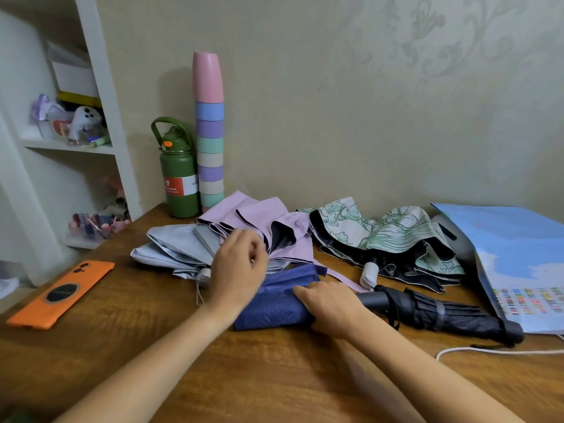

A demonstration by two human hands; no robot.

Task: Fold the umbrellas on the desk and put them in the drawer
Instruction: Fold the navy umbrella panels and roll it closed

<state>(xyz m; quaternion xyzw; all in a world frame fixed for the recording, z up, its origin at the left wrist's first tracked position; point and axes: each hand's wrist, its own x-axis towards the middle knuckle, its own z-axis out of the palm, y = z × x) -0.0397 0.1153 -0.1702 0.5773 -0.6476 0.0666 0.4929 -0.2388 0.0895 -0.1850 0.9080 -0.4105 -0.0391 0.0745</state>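
A navy blue umbrella [274, 303] lies collapsed on the wooden desk [274, 377], its cloth loose. My right hand [332, 306] grips its right end, with the thumb laid along the top. Just above the umbrella's left part is my left hand [241, 270], blurred, fingers curled; whether it pinches cloth is unclear. Behind it lie a lilac umbrella [259, 218] and a pale grey-blue umbrella [174, 245], both unfolded and rumpled. A white umbrella with green flower print [396, 236] lies at the right. A black umbrella [442, 315], rolled and strapped, lies beside my right hand. No drawer is in view.
An orange phone [61, 294] lies at the left desk edge. A green bottle [178, 175] and a tall stack of pastel cups [209, 132] stand against the wall. A blue printed bag [518, 264] and a white cord [488, 351] are at the right. White shelves [100, 117] stand left.
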